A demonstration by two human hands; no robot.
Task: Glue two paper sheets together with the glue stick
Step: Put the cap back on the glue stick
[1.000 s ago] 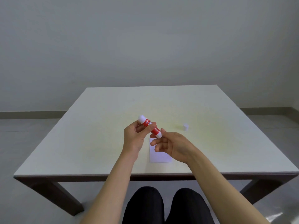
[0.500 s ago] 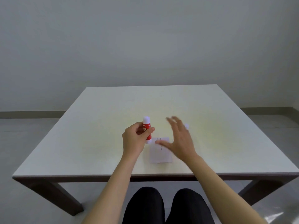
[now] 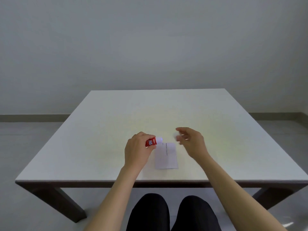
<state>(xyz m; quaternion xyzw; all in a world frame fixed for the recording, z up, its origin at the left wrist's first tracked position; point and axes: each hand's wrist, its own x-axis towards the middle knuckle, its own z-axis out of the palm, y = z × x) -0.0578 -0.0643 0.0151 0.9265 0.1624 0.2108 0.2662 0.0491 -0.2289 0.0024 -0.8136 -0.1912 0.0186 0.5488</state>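
Near the front edge of the white table [image 3: 100,130], the left hand [image 3: 136,150] holds the glue stick [image 3: 152,142] in a closed grip, fingers wrapped around the red barrel. The stick's long axis lies nearly level, tilted slightly upward to the right; its white end [image 3: 159,139] points right, toward the paper, and hovers just beside the paper's far left corner. Whether that end touches the sheet cannot be told. The paper [image 3: 165,155] lies flat on the table between the two hands, its long axis running away from the person, its near edge close to the table's front edge. A line of fine print crosses its far portion. Only one sheet outline is discernible. The right hand [image 3: 191,142] hovers above the table just right of the paper's far corner, fingers loosely curled and parted; a small blurred white object [image 3: 175,135] sits at the fingertips, and whether it is grasped cannot be told. Bare table surface extends widely on the left, the right and the far side.
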